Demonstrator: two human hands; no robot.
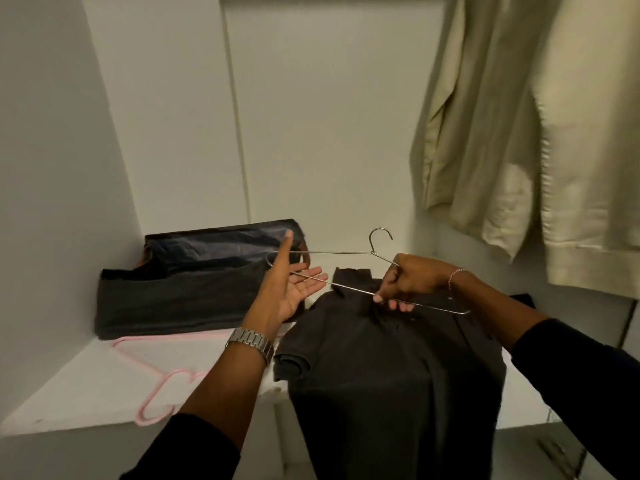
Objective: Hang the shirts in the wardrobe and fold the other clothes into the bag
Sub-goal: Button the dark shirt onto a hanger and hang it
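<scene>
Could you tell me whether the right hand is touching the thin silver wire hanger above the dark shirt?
Touching. The head view shows the right hand gripping the thin silver wire hanger, its fingers curled round the lower bar.

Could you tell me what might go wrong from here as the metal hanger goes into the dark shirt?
Only the right hand has a grip on the metal hanger; the left hand is open beside it, so it could twist or slip. The dark shirt drapes over the shelf edge and may slide off. The pink hanger also overhangs that edge and could be knocked down.
</scene>
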